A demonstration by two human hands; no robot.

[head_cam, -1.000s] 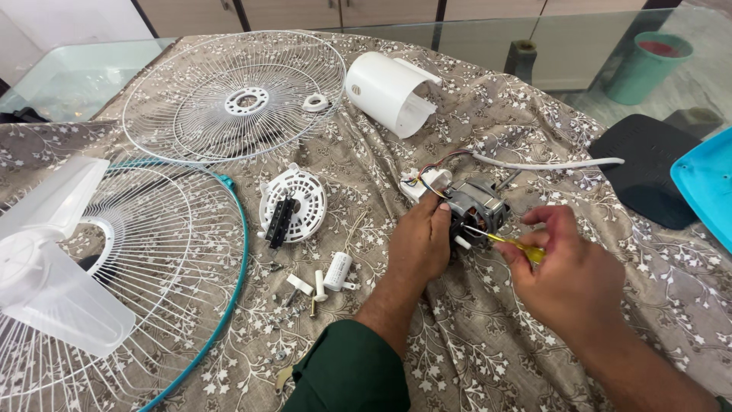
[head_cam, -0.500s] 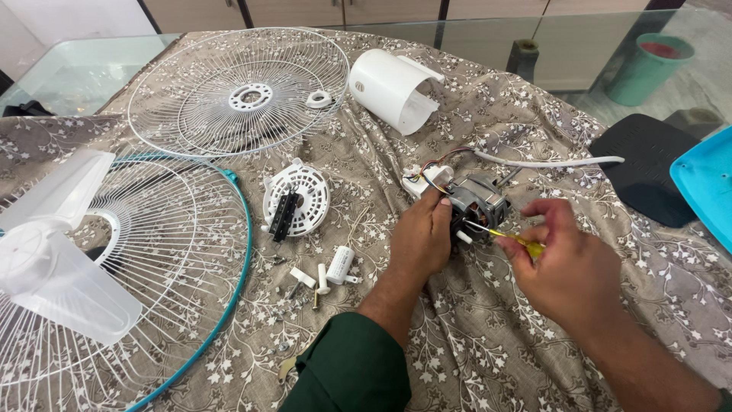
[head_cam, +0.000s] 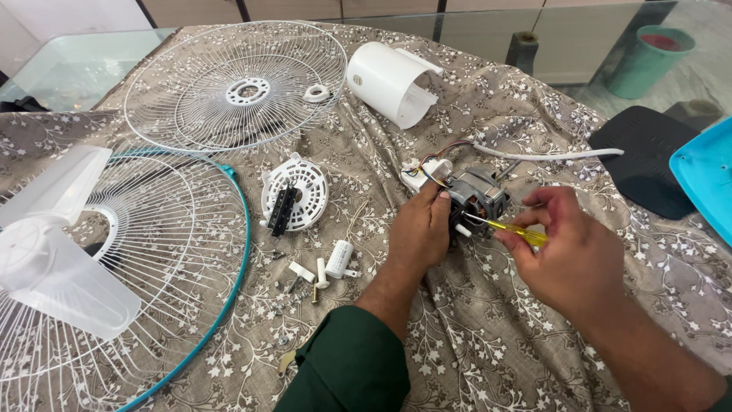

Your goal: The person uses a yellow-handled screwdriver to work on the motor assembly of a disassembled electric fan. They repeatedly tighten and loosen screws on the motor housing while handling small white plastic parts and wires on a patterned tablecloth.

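A small fan motor (head_cam: 476,200) with copper windings and coloured wires lies on the flowered tablecloth (head_cam: 488,336). My left hand (head_cam: 419,229) grips its near side and steadies it. My right hand (head_cam: 572,252) holds a yellow-handled screwdriver (head_cam: 518,231), whose tip points left into the motor body. A white cable (head_cam: 549,156) runs from the motor to the right.
A white wire fan guard (head_cam: 229,84) lies at the back, a teal-rimmed guard (head_cam: 183,252) and translucent fan blade (head_cam: 53,259) at left. A round white vented cover (head_cam: 294,194), a white motor housing (head_cam: 390,82), and small white parts with screws (head_cam: 324,271) lie nearby. Blue panel (head_cam: 705,175) at right.
The view has shifted slightly. Both hands stay at the motor, with the screwdriver held against it as before.
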